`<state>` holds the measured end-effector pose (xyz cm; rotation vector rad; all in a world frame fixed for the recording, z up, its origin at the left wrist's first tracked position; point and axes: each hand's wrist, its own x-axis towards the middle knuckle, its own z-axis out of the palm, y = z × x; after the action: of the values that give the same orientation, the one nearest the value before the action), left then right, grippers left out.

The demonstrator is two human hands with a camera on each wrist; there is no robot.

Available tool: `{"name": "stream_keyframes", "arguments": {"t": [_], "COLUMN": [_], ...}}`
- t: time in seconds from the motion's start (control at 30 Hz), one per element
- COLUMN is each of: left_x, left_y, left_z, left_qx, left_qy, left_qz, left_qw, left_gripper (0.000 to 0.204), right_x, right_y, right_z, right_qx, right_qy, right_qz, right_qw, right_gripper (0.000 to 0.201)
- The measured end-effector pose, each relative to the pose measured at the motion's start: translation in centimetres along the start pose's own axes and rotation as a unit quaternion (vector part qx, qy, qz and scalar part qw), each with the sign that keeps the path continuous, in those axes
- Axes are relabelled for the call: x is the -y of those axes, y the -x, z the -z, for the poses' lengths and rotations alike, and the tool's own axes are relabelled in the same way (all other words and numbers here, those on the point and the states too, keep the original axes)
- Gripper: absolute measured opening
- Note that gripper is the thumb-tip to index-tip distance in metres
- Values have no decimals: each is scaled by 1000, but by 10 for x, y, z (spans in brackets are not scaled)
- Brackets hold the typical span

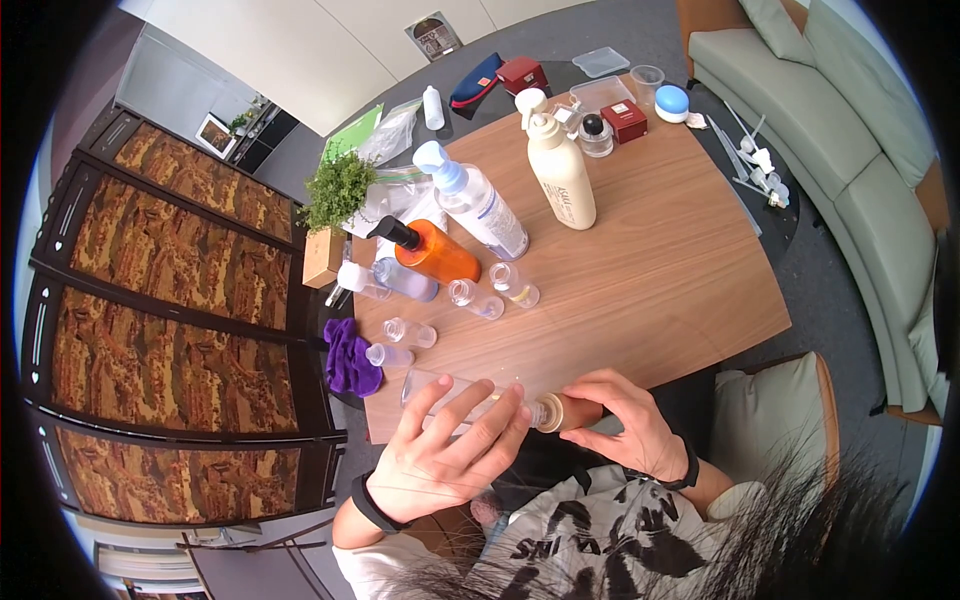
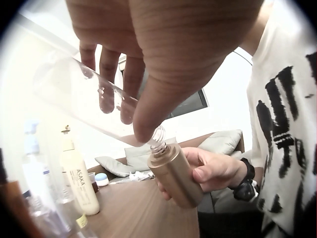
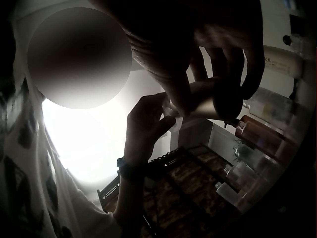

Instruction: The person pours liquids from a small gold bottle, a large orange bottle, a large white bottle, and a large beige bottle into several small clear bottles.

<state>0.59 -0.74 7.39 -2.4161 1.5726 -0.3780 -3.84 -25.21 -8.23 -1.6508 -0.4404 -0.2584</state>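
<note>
My left hand (image 1: pixel 455 440) grips a large clear bottle (image 2: pixel 81 94), tilted with its threaded neck pointing down. Droplets cling to the inside of its wall. That neck meets the mouth of a gold bottle (image 2: pixel 176 178), which leans toward it. Fingers and thumb of my right hand (image 1: pixel 630 430) are curled round the gold bottle near the table's front edge. In the head view, the left fingers cover much of the clear bottle. The right wrist view is dark, with the gold bottle (image 3: pixel 205 99) under the right fingers.
Several small clear bottles (image 1: pixel 410 333) stand left on the wooden table (image 1: pixel 660 260). Behind them are an orange pump bottle (image 1: pixel 440 255), a clear blue-topped bottle (image 1: pixel 490 215) and a cream pump bottle (image 1: pixel 560 175). A purple cloth (image 1: pixel 350 360) lies at the left edge.
</note>
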Motion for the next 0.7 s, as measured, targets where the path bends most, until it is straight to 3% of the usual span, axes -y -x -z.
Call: {"name": "stream_keyframes", "arguments": {"t": [0.4,0.7], "left_x": [-6,6], "left_y": [-10,-7], "left_z": [15,-8], "left_qx": [13,-7], "left_qy": [29,139], "left_qz": [6,34], "left_qw": [999,990], "left_gripper": [43,46], "right_x": [0,-3], "right_y": [1,5], "right_z": [-1,2], "right_qx": [0,9], "right_qy": [6,-7], "right_qz": [-4,14], "right_qw": [1000,1000], "right_gripper": [52,53]}}
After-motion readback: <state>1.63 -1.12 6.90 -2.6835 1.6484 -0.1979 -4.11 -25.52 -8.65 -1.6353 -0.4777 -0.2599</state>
